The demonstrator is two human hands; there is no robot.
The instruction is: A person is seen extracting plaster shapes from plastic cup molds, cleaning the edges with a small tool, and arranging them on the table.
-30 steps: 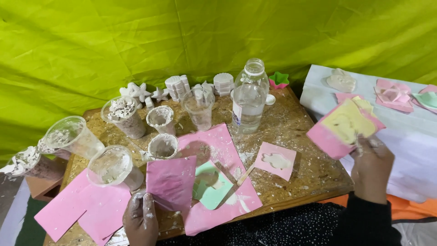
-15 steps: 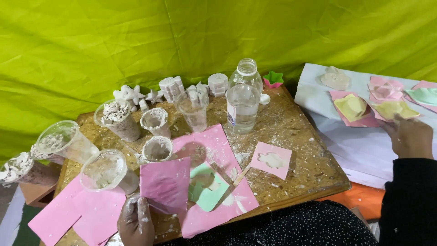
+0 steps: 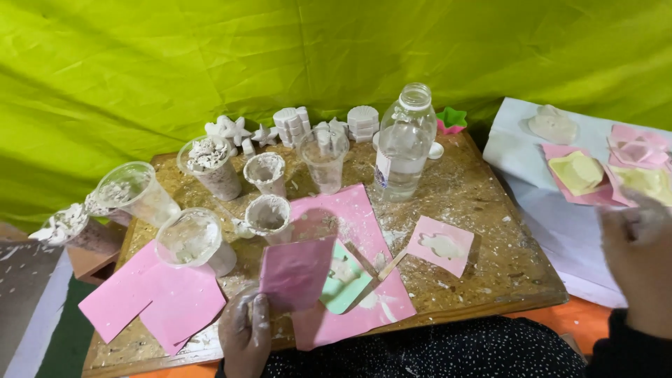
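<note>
Left hand [image 3: 245,334], smeared white, pinches the lower edge of a pink square card [image 3: 296,273] and holds it up over the near part of the wooden board table [image 3: 504,280]; right hand [image 3: 640,262] hangs blurred over the white sheet [image 3: 560,231] at the right, holding nothing I can see; how wide its fingers stand, cannot tell.

Just behind the held card: a mint-green square mould [image 3: 346,283] with a pale cast in it, lying on a large pink paper sheet [image 3: 350,217]; a thin wooden stick [image 3: 392,264] beside it; a smaller pink card carrying a white cast shape [image 3: 441,245] further right.

Judged progress: well along; on the white sheet, several cards already lie with yellowish and pale casts [image 3: 577,171]; a row of finished white plaster figures [image 3: 294,126] stands at the back edge; the mint mould's piece not yet lifted out.

Containers: clear plastic cups [image 3: 189,238] crusted white along the left, some with plaster scraps; a clear plastic water bottle [image 3: 404,143], uncapped, partly full, with a narrow label band low on its side; two bare pink paper sheets [image 3: 150,297] at the near left corner; green cloth backdrop [image 3: 336,49] behind.
</note>
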